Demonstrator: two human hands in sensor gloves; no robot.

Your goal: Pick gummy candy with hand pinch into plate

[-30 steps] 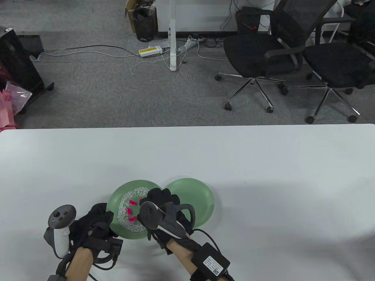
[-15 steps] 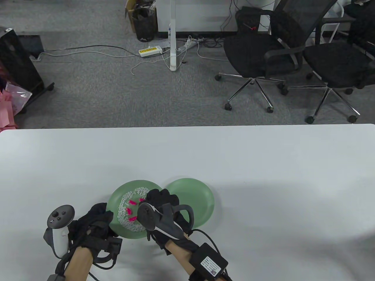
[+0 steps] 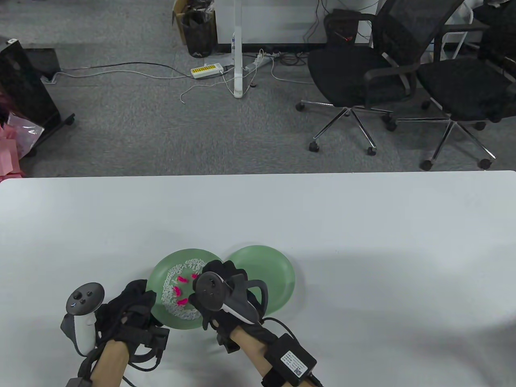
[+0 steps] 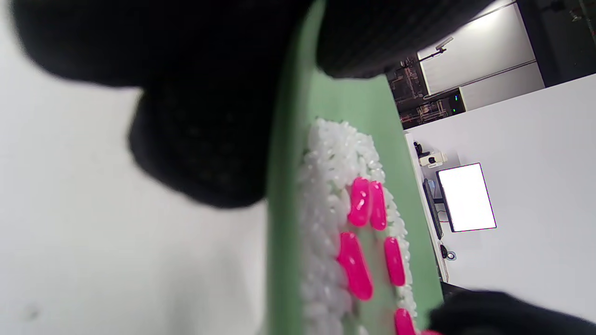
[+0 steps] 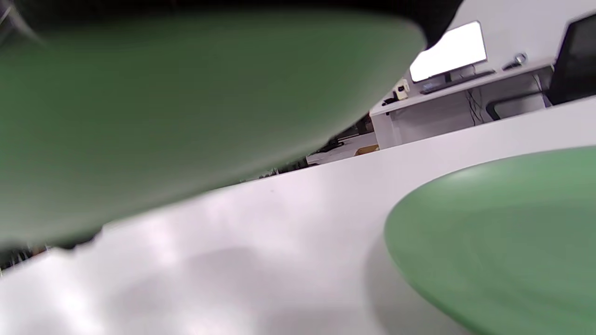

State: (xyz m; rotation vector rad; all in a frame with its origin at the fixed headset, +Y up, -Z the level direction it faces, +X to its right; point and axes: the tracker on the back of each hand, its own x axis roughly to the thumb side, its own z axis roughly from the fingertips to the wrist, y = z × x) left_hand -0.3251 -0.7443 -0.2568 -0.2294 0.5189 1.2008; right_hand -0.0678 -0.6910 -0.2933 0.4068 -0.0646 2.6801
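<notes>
Your left hand [image 3: 133,306] grips the near-left rim of the rice-filled plate [image 3: 159,278]. The pink gummy candies [image 3: 180,290] lie on its rice. Your right hand [image 3: 221,282] hovers over that plate's right side; I cannot tell its grip. The second plate [image 3: 274,274] sits just right.

A white label [image 3: 292,362] sits on the black box strapped to the right forearm. Its print is too small to read. No other text is legible.

Right wrist view: blurred green plate underside [image 5: 177,107] fills 9 to 12 o'clock. Second green plate [image 5: 503,232] sits at 4 o'clock on white counter [image 5: 260,232]. Lit monitor [image 5: 449,50] on background desk at 1 o'clock.
</notes>
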